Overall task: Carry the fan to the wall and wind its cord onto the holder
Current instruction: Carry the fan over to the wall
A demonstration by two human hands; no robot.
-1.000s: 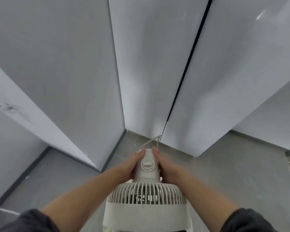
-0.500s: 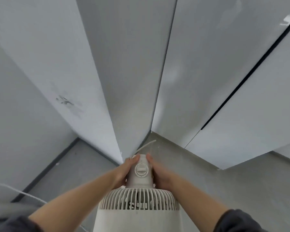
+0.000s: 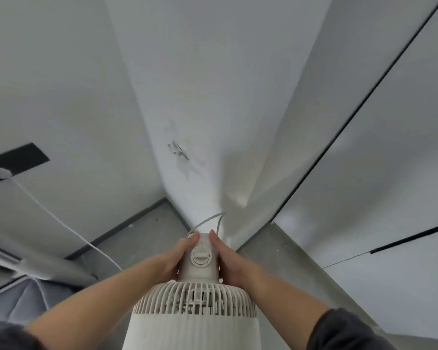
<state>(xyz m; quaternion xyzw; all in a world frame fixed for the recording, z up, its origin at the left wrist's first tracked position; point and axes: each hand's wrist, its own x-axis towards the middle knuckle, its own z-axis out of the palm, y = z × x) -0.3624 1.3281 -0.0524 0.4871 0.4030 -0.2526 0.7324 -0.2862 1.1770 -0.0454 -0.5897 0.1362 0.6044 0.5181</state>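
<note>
A white fan (image 3: 195, 306) fills the bottom centre, seen from behind, with a round dial on its motor housing (image 3: 200, 257). My left hand (image 3: 176, 258) grips the housing's left side and my right hand (image 3: 229, 258) grips its right side. A loop of the fan's white cord (image 3: 208, 219) curves out past the housing top. A white cable (image 3: 53, 215) runs from a white plug (image 3: 1, 172) on a black strip on the left wall down toward the fan. No cord holder is visible.
A white wall corner (image 3: 187, 122) with a scuff mark stands straight ahead. White panels with dark seams (image 3: 352, 117) rise on the right. Grey floor (image 3: 142, 236) with a dark skirting lies below. A grey folded fabric thing (image 3: 18, 296) sits at lower left.
The view has swung left: the scuffed wall corner now sits in the centre, and the black strip with the plug and cable has come into sight. Both hands keep their grip on the fan.
</note>
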